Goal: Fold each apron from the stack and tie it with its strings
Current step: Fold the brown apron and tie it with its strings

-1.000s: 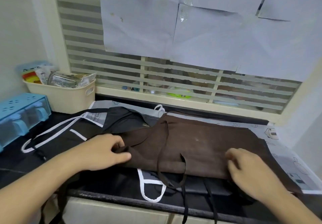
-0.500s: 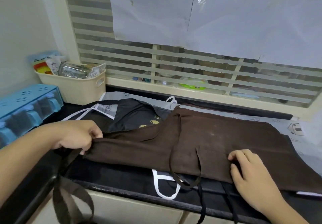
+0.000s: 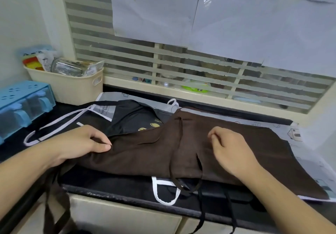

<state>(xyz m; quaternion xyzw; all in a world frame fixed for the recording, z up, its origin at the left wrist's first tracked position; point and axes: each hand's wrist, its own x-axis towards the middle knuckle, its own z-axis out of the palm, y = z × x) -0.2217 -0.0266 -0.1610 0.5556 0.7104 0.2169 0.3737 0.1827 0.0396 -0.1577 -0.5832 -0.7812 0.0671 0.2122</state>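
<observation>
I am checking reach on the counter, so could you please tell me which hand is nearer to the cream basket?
Left. The left hand lies below the cream basket; the right hand is far across the brown apron.

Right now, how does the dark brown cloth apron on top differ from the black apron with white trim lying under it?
The dark brown cloth apron lies on top, spread wide across the counter; the black apron with white trim is mostly covered and shows at the left. The brown one's strings match its cloth, while the black one's are white. The black one carries gold print; the brown one is plain. The left hand pinches the brown one's edge, not the black. Both have strings hanging over the counter edge.
</observation>
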